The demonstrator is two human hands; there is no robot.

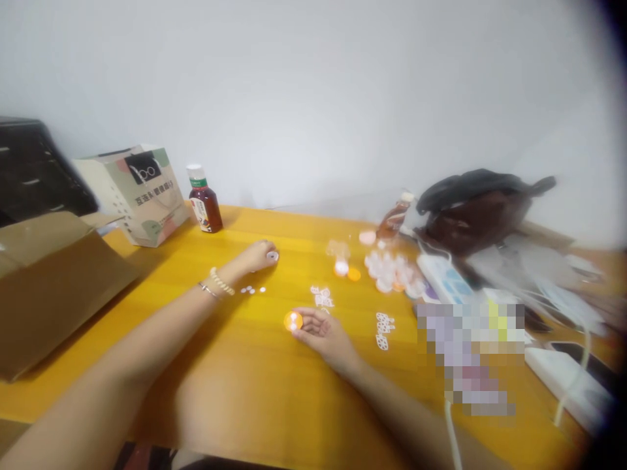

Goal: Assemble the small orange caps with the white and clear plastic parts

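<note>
My left hand is closed by a small round white-rimmed piece at its fingertips, over the middle of the table. Several small white dots lie just below that wrist. Between the thumb and fingers of my right hand is an orange disc with a bright white centre. Beyond this hand lies a white cut-out shape, partly hidden by the fingers. Another white cut-out shape rests to the right. Blur hides the fine detail of these pieces.
A pile of whitish round pieces and a loose orange disc lie farther back. On the left stand a cardboard box, a paper bag and a dark red bottle. A dark bag, cables and a white power strip crowd the right.
</note>
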